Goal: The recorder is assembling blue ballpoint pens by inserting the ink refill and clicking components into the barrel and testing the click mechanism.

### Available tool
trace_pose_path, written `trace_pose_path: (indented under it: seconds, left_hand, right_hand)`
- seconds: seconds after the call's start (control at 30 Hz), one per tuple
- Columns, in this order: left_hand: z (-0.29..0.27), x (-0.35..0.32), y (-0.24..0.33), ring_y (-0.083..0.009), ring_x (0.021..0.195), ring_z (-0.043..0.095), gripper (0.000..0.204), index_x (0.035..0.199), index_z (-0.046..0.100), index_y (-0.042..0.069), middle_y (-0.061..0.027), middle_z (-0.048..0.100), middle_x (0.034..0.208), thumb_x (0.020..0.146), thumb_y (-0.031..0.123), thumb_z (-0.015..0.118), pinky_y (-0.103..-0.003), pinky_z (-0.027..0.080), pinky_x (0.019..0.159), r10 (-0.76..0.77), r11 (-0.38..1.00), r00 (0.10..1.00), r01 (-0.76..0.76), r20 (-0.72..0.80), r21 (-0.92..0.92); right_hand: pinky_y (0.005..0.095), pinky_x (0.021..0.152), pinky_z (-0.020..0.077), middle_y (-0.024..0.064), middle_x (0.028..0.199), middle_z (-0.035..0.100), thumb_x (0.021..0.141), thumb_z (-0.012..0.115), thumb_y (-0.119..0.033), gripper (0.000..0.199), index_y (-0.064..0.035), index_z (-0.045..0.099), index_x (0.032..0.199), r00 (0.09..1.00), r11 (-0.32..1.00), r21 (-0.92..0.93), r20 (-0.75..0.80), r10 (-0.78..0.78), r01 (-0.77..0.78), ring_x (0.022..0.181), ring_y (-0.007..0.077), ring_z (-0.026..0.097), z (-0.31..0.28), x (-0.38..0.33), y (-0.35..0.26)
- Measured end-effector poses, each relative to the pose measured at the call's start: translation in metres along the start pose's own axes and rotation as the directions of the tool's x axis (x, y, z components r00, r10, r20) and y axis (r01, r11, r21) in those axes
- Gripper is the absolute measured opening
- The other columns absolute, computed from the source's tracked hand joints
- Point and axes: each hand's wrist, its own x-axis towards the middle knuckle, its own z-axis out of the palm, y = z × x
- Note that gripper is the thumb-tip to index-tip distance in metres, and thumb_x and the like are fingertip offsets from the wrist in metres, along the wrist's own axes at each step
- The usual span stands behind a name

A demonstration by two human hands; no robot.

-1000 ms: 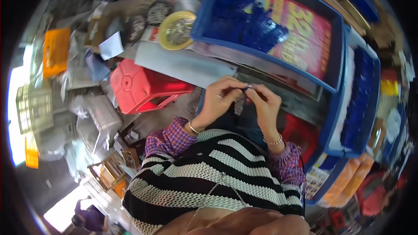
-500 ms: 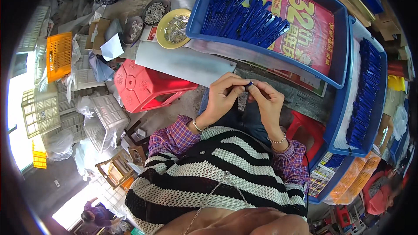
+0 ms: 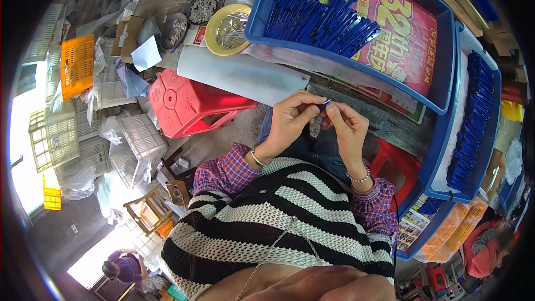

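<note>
Head view, looking down past a striped knit top: left hand [image 3: 290, 120] and right hand [image 3: 346, 125] brought together just this side of the big blue tray [image 3: 440, 39], fingertips of both pinching one small blue plastic piece [image 3: 325, 102]. Only the tip of that piece shows between thumbs and forefingers; the rest hidden, so its exact shape cannot be told. Judging by the loose heap of slim blue strips [image 3: 323, 14] inside the tray, probably a light, thin, fairly stiff moulded part, smooth enough to slip, likely to bend or snap if twisted hard. Best taken near its end with a fingertip pinch from both sides, as held now, rather than in a full fist. Right of the big tray, a second blue tray [image 3: 490, 139] with more blue strips stacked in a row. Left of the big tray, a yellow bowl [image 3: 229, 29] of small metal parts, and beyond that two darker dishes of tiny pieces. Below the yellow bowl, a red plastic stool [image 3: 192, 106] tipped on its side.
</note>
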Motion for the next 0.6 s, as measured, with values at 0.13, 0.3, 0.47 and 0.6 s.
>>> trace_pose_path:
  seconds: [0.13,0.3,0.47,0.6]
  left_hand:
    - [-0.0018,0.0005,-0.0042,-0.0060,0.067,0.051,0.019,0.102,0.061,-0.001,-0.0031,0.054,0.087,0.085,-0.006,0.055,-0.019,0.042,0.059,0.029,1.000,1.000,-0.028,0.013,-0.006]
    - [-0.0021,0.0001,-0.0046,-0.0067,0.068,0.052,0.017,0.101,0.061,-0.002,-0.0035,0.054,0.088,0.086,-0.006,0.055,-0.019,0.042,0.059,0.031,1.000,0.999,-0.031,0.010,-0.004]
    - [-0.0028,0.0005,-0.0048,-0.0070,0.068,0.052,0.017,0.101,0.061,-0.002,-0.0038,0.055,0.089,0.086,-0.005,0.055,-0.019,0.043,0.059,0.031,0.999,0.999,-0.031,0.013,-0.019]
    - [-0.0028,-0.0002,-0.0028,-0.0070,0.068,0.052,0.017,0.101,0.061,-0.002,-0.0037,0.054,0.088,0.086,-0.005,0.055,-0.019,0.043,0.059,-0.001,1.000,1.000,0.002,0.023,-0.030]
  right_hand:
    - [0.0204,0.055,0.0448,0.0056,0.075,0.064,0.088,0.059,-0.012,0.018,0.0043,0.065,0.093,0.999,1.000,0.022,0.033,0.020,-0.020,0.059,0.0077,0.055,-0.0031,0.0024,-0.0003]
    - [0.0203,0.054,0.0448,0.0056,0.075,0.064,0.088,0.059,-0.012,0.018,0.0042,0.065,0.092,0.997,0.998,0.002,0.054,0.059,-0.059,0.058,0.0077,0.055,-0.0040,0.0034,-0.0025]
    - [0.0197,0.055,0.0450,0.0049,0.075,0.064,0.089,0.057,-0.011,0.018,0.0043,0.065,0.090,0.995,0.988,-0.135,0.066,-0.072,0.080,0.060,0.0075,0.056,-0.0023,0.0033,-0.0025]
    - [0.0196,0.055,0.0450,0.0049,0.075,0.064,0.089,0.057,-0.011,0.018,0.0048,0.065,0.090,0.995,0.988,-0.141,0.085,-0.052,0.064,0.059,0.0076,0.056,-0.0047,0.0043,-0.0028]
